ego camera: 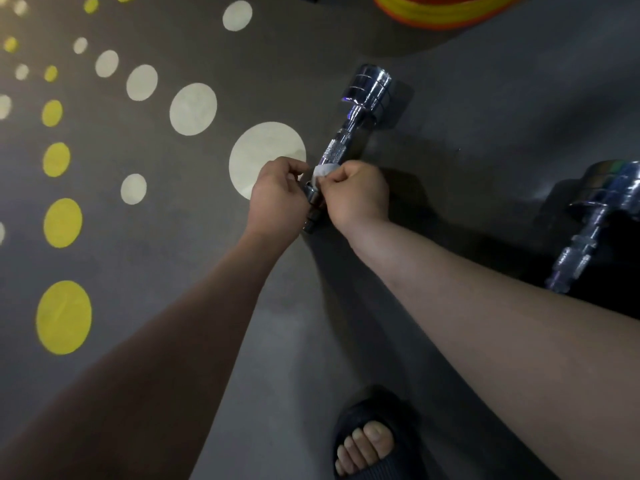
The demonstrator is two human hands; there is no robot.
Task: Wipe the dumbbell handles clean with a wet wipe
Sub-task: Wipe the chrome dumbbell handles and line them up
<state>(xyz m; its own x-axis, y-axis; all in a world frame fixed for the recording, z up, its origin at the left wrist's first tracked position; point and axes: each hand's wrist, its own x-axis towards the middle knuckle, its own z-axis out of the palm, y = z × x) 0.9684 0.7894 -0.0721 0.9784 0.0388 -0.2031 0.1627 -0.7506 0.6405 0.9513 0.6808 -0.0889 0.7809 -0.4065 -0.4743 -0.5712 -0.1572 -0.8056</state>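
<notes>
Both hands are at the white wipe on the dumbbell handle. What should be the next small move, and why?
Probably wrap the wipe around the handle and slide it toward the far head. The left hand and the right hand both seem to pinch it at the handle's near end, and the knurled part beyond it is uncovered.
</notes>
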